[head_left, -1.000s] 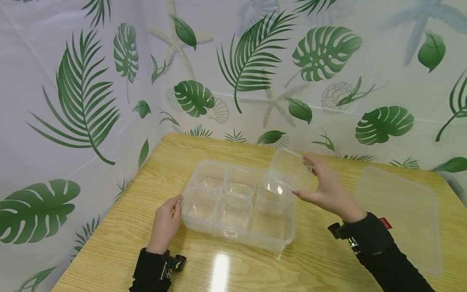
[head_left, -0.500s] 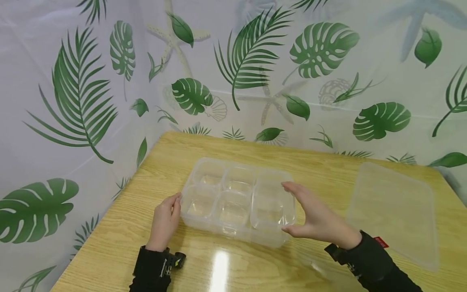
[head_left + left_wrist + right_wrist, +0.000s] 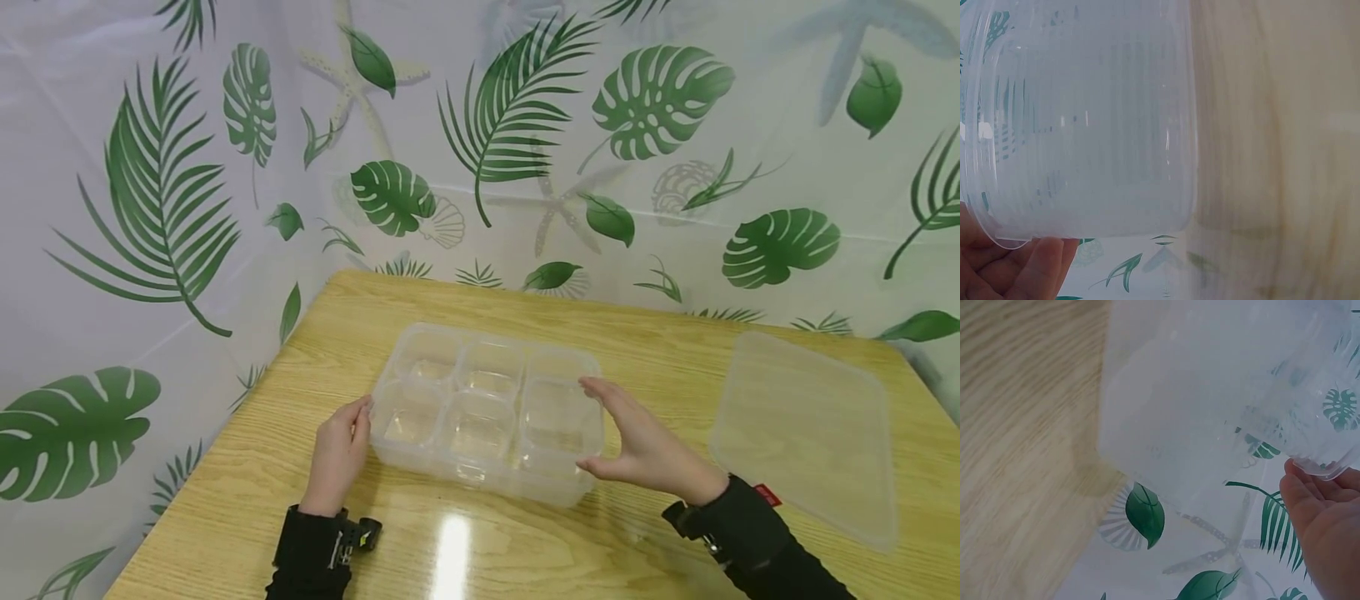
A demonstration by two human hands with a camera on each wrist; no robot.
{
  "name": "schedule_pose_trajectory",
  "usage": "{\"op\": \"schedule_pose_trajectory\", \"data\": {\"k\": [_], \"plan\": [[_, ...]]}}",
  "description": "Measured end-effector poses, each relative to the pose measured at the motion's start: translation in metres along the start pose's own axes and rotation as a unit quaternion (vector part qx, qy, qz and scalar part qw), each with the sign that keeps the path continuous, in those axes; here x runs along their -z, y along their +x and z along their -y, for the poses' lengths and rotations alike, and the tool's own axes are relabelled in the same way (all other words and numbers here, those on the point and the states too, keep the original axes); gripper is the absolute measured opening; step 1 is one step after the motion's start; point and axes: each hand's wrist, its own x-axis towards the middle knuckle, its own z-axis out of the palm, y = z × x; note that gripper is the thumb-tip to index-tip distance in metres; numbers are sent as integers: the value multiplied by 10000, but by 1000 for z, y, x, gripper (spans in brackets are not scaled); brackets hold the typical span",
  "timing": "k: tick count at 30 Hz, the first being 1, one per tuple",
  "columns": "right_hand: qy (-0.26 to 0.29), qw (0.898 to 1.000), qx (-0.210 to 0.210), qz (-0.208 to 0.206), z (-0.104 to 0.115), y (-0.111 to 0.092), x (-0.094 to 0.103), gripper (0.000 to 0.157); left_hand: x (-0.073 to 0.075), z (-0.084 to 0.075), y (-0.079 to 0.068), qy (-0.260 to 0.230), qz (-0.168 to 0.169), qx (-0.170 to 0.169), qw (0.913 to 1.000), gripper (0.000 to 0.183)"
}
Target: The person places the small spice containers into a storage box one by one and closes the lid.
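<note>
A large clear plastic storage box [image 3: 465, 477] stands on the table with several smaller clear boxes inside its left part. My left hand [image 3: 341, 454] pinches its left rim between thumb and fingers; the left wrist view shows the fingers [image 3: 1044, 265] under the lip of the clear wall. In the right part sits another small clear plastic box [image 3: 558, 417], tops roughly level with the others. My right hand [image 3: 652, 446] spans this small box's right side, thumb in front and fingers behind. In the right wrist view, the fingertips [image 3: 1294, 478] meet a clear rim.
A flat translucent lid [image 3: 810, 433] lies on the wooden table [image 3: 247, 492] at the right, beside a small red tag [image 3: 767, 494] near the right sleeve. A leaf-patterned curtain [image 3: 525, 167] hangs behind and to the left.
The right hand has brought the small box down from a tilted position above the large box into its right part, then shifted slightly. The left hand has stayed at the left rim.
</note>
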Motion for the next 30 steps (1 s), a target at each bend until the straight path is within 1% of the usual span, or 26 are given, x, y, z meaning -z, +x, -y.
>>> {"op": "schedule_pose_trajectory", "data": {"k": [6,11,14,21,27,30], "plan": [[84,9998,-141,137,-7,-3,-8,86,0,-1,0,-32,24,13,10000,28],[113,9995,-146,261,-11,-6,-16,85,0,0,0,9,48,29,10000,29],[19,9994,-114,340,-12,-7,-19,84,0,0,0,10,54,30,10000,29],[174,9979,-277,552,-11,-9,-22,83,-2,0,-1,2,58,17,10000,29],[-301,9974,-168,625,-10,-10,-25,81,-2,1,-1,-41,67,8,10000,29],[-421,9970,-126,632,-10,-9,-26,79,-2,1,-1,-32,47,-15,10000,29]]}}
